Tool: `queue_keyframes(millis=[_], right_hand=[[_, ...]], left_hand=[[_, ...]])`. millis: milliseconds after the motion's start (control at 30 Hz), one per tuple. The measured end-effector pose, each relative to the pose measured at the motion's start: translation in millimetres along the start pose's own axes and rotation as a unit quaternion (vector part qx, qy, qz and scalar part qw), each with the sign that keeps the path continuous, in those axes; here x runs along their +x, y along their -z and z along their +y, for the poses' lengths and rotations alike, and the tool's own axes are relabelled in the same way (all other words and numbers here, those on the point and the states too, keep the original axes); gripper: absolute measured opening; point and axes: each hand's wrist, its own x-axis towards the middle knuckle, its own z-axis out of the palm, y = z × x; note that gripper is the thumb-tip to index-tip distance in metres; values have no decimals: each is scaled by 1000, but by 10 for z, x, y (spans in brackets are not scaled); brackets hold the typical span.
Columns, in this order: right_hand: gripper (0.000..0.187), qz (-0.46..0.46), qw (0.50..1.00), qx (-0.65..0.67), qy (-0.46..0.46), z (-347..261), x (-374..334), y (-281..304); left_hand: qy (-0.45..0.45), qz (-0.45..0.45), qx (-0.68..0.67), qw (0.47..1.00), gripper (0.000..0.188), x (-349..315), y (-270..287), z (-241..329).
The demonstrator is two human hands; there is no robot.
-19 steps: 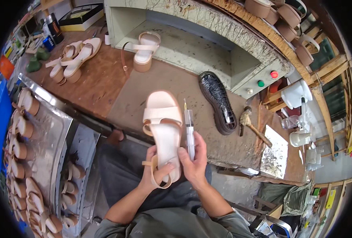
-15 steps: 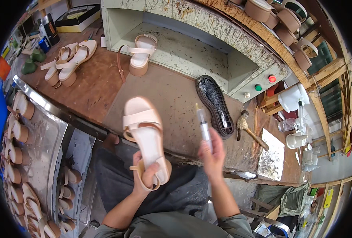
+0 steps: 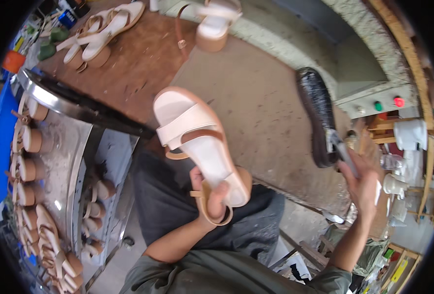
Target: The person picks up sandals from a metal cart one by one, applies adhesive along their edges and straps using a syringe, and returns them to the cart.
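Note:
My left hand (image 3: 211,198) grips a cream sandal (image 3: 208,154) with a tan heel, round its back strap and heel end. The sandal is held over my lap, insole up and toe pointing away. In my right hand (image 3: 363,185), out to the right, is a syringe (image 3: 347,159), slightly blurred, its tip at the heel end of a black shoe sole (image 3: 316,115) lying on the bench. I cannot tell whether the tip touches the sole. A hammer beside it is mostly hidden by my right hand.
Another cream sandal (image 3: 214,33) stands at the back of the brown bench (image 3: 248,98). A pair of sandals (image 3: 98,48) lies farther left. On the left, a metal rack (image 3: 65,152) holds several sandals. A box with red and green buttons (image 3: 378,105) borders the bench's right back.
My right hand has carried the syringe rightward to the black sole's heel end. The sandal remains in my left hand. The whole view has shifted.

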Motion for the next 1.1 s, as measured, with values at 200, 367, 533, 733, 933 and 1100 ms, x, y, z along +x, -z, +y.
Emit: queue_keyframes(millis=[200, 367, 533, 733, 933, 1100], right_hand=[[58, 43, 955, 286, -65, 197, -708, -322], [51, 15, 899, 430, 82, -435, -642, -894], [49, -8, 884, 458, 98, -510, -551, -974], [47, -25, 893, 441, 90, -538, -521, -984], [40, 8, 924, 369, 103, -660, -454, -864], [32, 37, 942, 314, 115, -665, -457, -786]], left_hand=[[77, -40, -93, 992, 60, 36, 102, -28], [101, -45, -82, 990, 62, 42, 98, 11], [95, -37, -27, 994, 63, 48, 79, 54], [92, -48, -13, 995, 63, 24, 102, 48], [93, -45, -10, 995, 64, 23, 138, 27], [99, -49, -10, 994, 64, 22, 107, 34]])
